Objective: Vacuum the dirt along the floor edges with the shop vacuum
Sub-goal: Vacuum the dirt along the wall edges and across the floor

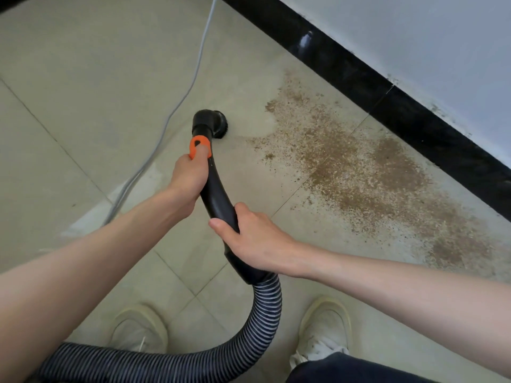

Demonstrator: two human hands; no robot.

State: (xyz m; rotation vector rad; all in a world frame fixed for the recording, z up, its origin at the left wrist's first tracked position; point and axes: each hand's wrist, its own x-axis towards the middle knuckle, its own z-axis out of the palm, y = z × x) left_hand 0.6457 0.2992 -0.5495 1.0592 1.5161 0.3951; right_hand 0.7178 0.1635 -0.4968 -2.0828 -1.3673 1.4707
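Hands of a person, seen from above, both wrapped around the curved black handle tube [218,200] of a shop vacuum. Left hand [189,181] grips the upper end of the tube, fingers curled round it, thumb pressing on an orange collar [199,146] just beyond the knuckles. Right hand [255,241] grips lower down the same tube, nearer the body, thumb laid across the top and fingers curled underneath.

Just past the left hand's hold, the tube ends in a round black brush nozzle [213,123] angled down to the pale tiled floor [83,92]. Brown, sawdust-like dirt [359,175] spreads across the tiles to the right of both grips, starting close beside the nozzle and running along a glossy black baseboard [401,117] under a white wall [428,37] (whether the bristles touch any of it cannot be told).

Below the right hand's hold, a ribbed black-and-grey hose [265,308] leaves the tube, loops down between two cream sneakers [323,327] and runs off left. Grey power cord [177,103] lies on the floor to the left of the left hand, trailing away from the person.
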